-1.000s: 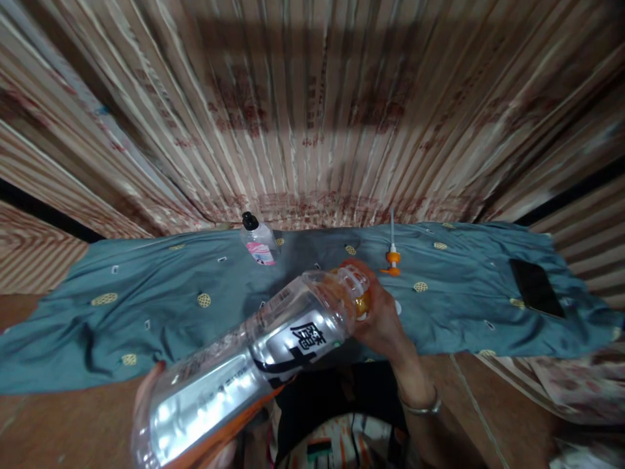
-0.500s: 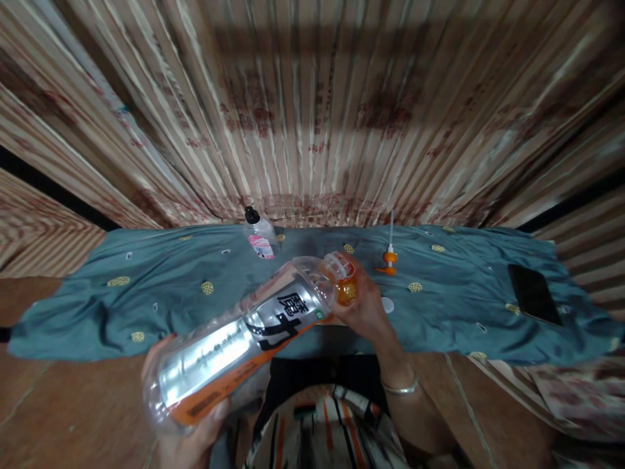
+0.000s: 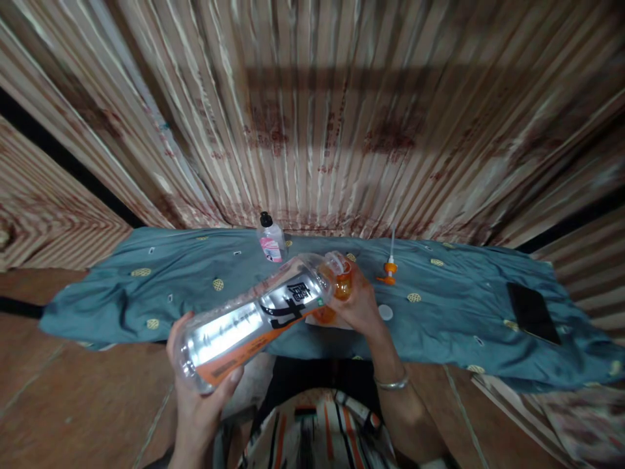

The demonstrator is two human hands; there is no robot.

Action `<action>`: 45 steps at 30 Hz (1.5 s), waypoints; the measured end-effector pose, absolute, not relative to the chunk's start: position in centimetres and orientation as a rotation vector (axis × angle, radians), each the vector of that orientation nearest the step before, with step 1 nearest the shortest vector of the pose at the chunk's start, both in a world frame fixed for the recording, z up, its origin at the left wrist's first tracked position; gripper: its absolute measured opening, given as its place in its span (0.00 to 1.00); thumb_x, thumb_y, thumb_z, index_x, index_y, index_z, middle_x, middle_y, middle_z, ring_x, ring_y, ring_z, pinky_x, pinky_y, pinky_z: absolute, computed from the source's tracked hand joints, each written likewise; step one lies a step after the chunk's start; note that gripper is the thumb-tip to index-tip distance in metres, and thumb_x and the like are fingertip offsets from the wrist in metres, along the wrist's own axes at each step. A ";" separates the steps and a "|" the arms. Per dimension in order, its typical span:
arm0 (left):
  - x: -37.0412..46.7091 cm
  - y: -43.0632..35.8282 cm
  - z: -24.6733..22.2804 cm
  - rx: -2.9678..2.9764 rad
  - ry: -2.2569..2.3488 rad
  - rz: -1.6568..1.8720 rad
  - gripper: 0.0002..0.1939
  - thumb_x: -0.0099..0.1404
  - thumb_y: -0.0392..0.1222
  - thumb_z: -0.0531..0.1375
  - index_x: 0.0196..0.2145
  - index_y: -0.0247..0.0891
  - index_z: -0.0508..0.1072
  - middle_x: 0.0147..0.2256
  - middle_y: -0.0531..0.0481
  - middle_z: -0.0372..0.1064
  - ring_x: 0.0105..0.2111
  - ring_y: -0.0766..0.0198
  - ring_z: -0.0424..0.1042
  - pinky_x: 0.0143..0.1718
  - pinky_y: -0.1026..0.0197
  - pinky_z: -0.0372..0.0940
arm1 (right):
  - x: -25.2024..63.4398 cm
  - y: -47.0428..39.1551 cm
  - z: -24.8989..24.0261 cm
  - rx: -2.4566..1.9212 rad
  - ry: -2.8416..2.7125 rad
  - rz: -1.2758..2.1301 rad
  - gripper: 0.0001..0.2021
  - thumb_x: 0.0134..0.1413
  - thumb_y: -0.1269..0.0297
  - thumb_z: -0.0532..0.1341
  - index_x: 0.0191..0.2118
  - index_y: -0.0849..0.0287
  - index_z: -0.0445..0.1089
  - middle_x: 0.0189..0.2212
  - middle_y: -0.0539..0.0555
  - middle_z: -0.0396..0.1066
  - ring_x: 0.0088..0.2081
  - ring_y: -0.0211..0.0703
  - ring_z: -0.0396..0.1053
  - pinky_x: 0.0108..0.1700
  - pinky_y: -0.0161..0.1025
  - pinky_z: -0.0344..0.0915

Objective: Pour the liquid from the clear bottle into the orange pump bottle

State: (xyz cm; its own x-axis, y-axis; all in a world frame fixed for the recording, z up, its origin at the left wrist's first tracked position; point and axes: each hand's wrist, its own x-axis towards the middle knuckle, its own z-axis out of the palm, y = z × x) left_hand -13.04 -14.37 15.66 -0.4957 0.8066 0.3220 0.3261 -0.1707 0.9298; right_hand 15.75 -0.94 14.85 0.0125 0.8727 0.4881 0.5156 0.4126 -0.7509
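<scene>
The left hand [image 3: 198,397] is closed around the base of a big clear plastic bottle [image 3: 254,319], which lies tilted across the middle of the view, its base at about 7 o'clock and its neck up toward 1 o'clock. A second ago the bottle loomed larger and steeper near the camera; it now sits lower and flatter over the near edge of the bench [image 3: 97,306], which is draped in a blue-green cloth. Behind it at 12 o'clock stands a small bottle with a black cap and pink label [image 3: 271,240], close to the striped curtain [image 3: 312,130].

At the neck, the right hand [image 3: 359,303] is curled around a small orange container [image 3: 342,285] held right against the big bottle's mouth (whether liquid is passing between them cannot be told). Over the last second that hand has drawn in closer to the body along with the bottle, so the two openings stay met while the tilt eases.

Just to the right, at 3 o'clock from the hand, a white cap [image 3: 385,312] lies on the cloth, and beyond it an orange pump head with its white tube [image 3: 389,270] stands up. Far right lies a dark phone [image 3: 532,312].
</scene>
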 end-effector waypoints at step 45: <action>-9.2 -15.6 19.2 1.137 1.852 1.776 0.68 0.49 0.64 0.82 0.80 0.48 0.57 0.68 0.35 0.72 0.65 0.36 0.77 0.73 0.32 0.68 | 14.9 -1.1 14.8 -1.228 -1.653 0.463 0.32 0.56 0.66 0.71 0.67 0.55 0.71 0.61 0.64 0.83 0.62 0.65 0.83 0.68 0.63 0.80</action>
State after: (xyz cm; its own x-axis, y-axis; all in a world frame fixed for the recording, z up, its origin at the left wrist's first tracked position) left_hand -9.21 -15.61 19.22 -0.6252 0.7279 0.2815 0.3121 -0.0974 0.9450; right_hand 14.90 -1.12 14.77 -0.0013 0.8779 0.4788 0.5013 0.4149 -0.7594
